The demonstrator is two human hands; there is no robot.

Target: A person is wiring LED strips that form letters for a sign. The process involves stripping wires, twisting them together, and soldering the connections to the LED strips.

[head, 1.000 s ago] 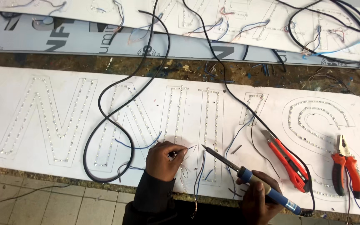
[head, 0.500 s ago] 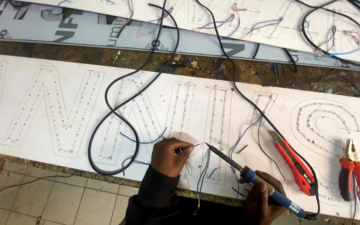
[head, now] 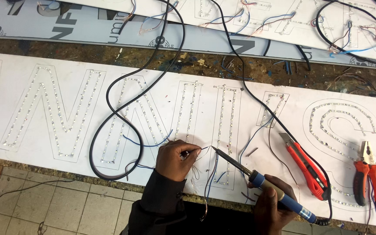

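- Soldering iron with a blue handle and thin metal tip (head: 257,177) lies gripped in the right hand (head: 273,204) at five o'clock, tip angled toward ten o'clock.
- Left hand (head: 173,160) at six o'clock pinches a thin wire (head: 202,149) between closed fingertips, just beside the iron's tip.
- Both rest over the long white sign board with letter outlines dotted with small lights (head: 66,109).
- Red utility knife (head: 305,167) and red-handled pliers (head: 369,176) lie on the board at four o'clock.
- Thick black cable (head: 122,109) loops across the board toward twelve o'clock.
- Second white lettered board (head: 249,17) sits farthest away.
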